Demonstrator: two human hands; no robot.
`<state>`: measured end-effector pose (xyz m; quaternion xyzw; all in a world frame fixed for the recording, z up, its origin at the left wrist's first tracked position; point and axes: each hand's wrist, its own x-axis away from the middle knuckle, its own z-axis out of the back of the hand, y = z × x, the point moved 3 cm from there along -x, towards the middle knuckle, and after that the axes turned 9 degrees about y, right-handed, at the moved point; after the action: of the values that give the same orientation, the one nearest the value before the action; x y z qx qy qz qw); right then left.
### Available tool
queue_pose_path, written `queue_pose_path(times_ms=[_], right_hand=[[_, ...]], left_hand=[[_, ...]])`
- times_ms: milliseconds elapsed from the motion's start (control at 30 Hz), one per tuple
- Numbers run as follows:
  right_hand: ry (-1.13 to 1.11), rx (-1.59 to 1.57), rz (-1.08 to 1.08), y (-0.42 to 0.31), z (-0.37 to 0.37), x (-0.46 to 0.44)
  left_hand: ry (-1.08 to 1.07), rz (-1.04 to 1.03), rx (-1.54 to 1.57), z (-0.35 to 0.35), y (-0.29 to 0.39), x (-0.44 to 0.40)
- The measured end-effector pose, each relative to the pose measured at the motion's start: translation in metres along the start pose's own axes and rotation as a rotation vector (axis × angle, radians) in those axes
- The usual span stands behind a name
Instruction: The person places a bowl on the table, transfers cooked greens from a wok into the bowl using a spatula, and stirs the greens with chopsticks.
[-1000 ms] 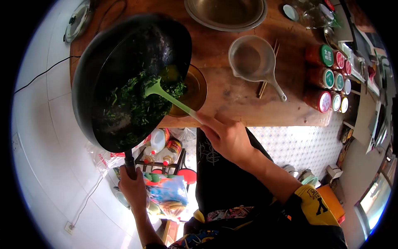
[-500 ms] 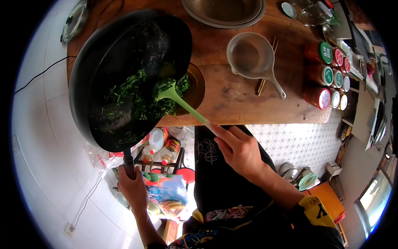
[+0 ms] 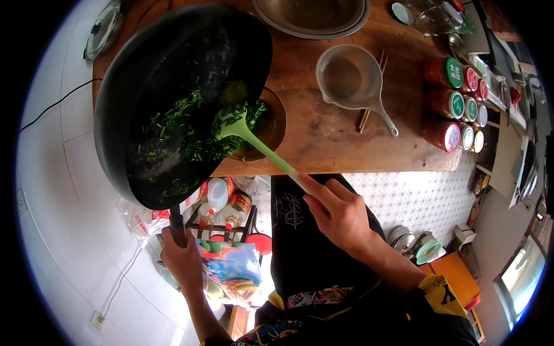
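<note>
My left hand (image 3: 181, 254) is wrapped round the handle of a black wok (image 3: 124, 109), which is held tilted over the table's left part. Chopped green leaves (image 3: 179, 124) lie inside the wok, thickest near its right rim. Fingers closed, my right hand (image 3: 337, 216) grips a light green spatula (image 3: 262, 147), its blade in among the greens at that rim. Under the wok's right edge stands an amber glass bowl (image 3: 278, 124), partly hidden by the wok; some greens are at its opening.
On the wooden table (image 3: 306, 144) are a small saucepan (image 3: 349, 78), chopsticks (image 3: 365, 118) behind it, and a large metal bowl (image 3: 311, 14). Several lidded jars (image 3: 450, 106) stand at the right. A glass lid (image 3: 104, 29) lies far left. Below the table edge, bottles (image 3: 218, 193) stand on a rack.
The wok has tilted a little more and shifted slightly. The spatula and my right hand have moved slightly down and right, and the greens have shifted within the wok.
</note>
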<state>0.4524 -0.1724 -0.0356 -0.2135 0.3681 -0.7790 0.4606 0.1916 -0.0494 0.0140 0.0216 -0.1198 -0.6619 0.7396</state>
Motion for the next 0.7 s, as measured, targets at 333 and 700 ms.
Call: queue_pose_path(times_ms=[333,700], right_hand=[[0.007,-0.044,-0.076,0.002,0.013,0.012],[0.077,-0.26,0.026,-0.007,-0.036,-0.038]], left_hand=[[0.032,-0.071,-0.036,0.0,-0.01,-0.006],[0.046,-0.061,-0.038,-0.001,-0.009,-0.005]])
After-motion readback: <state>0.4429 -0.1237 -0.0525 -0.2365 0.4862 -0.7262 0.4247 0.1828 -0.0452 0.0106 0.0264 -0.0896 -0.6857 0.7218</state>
